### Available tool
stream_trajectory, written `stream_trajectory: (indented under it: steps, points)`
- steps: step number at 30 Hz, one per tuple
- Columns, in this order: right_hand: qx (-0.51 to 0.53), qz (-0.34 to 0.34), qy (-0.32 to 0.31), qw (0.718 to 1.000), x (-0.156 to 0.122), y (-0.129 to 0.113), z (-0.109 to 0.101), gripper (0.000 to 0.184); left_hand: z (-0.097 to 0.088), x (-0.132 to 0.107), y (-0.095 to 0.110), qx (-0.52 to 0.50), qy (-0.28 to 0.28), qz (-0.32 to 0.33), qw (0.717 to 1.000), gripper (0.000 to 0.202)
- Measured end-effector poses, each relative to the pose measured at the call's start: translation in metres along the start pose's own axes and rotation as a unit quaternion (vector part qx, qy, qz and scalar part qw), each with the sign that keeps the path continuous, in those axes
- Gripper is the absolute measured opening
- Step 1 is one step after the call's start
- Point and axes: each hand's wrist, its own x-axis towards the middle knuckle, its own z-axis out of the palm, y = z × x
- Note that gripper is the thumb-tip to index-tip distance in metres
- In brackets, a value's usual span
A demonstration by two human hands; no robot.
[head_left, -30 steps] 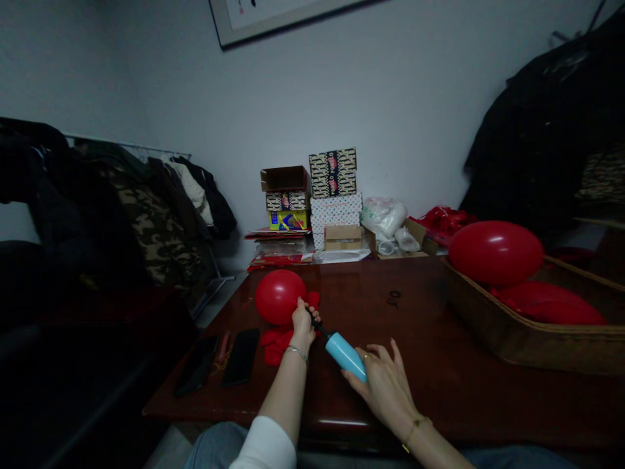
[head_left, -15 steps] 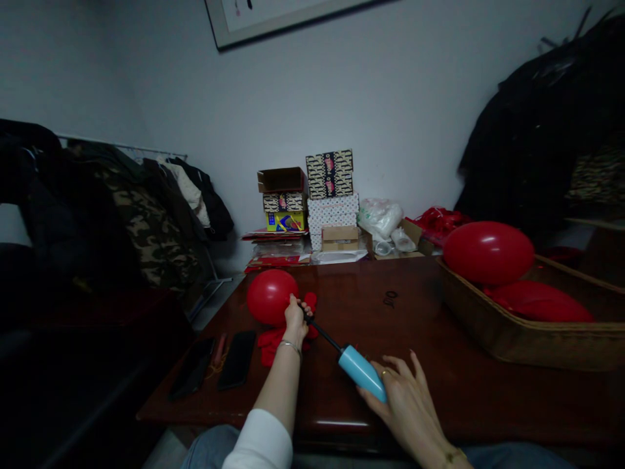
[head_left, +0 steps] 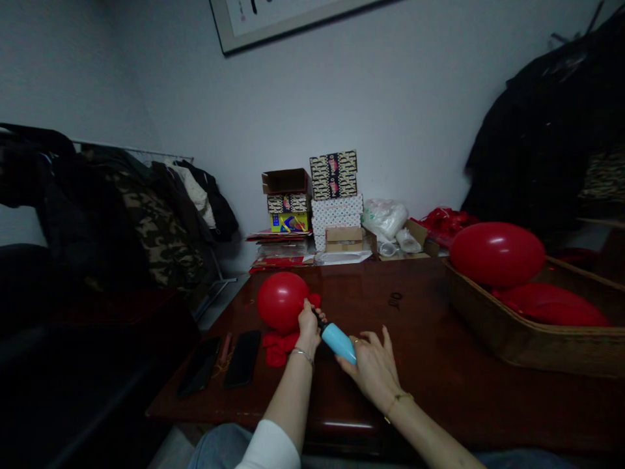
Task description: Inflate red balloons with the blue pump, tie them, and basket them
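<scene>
A partly blown-up red balloon (head_left: 282, 301) sits at the left of the table, its neck on the black nozzle end of a hand balloon pump (head_left: 339, 343). My left hand (head_left: 309, 324) is closed around the neck and the nozzle. At the other end, my right hand (head_left: 375, 366) grips the light blue barrel, thumb and palm against it with some fingers raised. The black rod is mostly hidden inside the barrel. Below the balloon lie limp red balloons (head_left: 276, 348), partly covered by my left hand.
Two dark phones (head_left: 243, 358) lie at the table's left edge. A wicker basket (head_left: 532, 348) with large red balloons (head_left: 497, 254) stands on the right. Small dark loops (head_left: 395, 300) rest mid-table. Stacked boxes (head_left: 334, 176) and plastic bags (head_left: 385, 218) are along the back.
My right hand has pushed the blue barrel up and left toward my left hand, so the long black rod has slid inside. The balloon looks slightly larger.
</scene>
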Motion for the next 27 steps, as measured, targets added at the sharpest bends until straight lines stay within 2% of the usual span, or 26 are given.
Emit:
stream_trajectory:
  steps: [8,12,20,27]
  points:
    - [0.012,-0.003,0.000,1.000,-0.009,0.003,0.000,0.040,-0.003,0.007,-0.002,-0.006,0.008,0.008,1.000,0.033]
    - [0.016,-0.010,-0.005,1.000,-0.024,0.016,-0.005,0.040,-0.006,0.013,0.003,-0.013,-0.005,0.014,1.000,0.032]
    - [0.018,-0.036,-0.012,0.999,-0.060,0.043,-0.018,0.039,-0.013,0.020,0.022,-0.030,0.011,0.028,0.999,0.032]
    - [0.020,-0.018,-0.015,1.000,-0.062,0.040,-0.018,0.035,-0.011,0.016,0.020,-0.021,0.021,0.030,0.999,0.032]
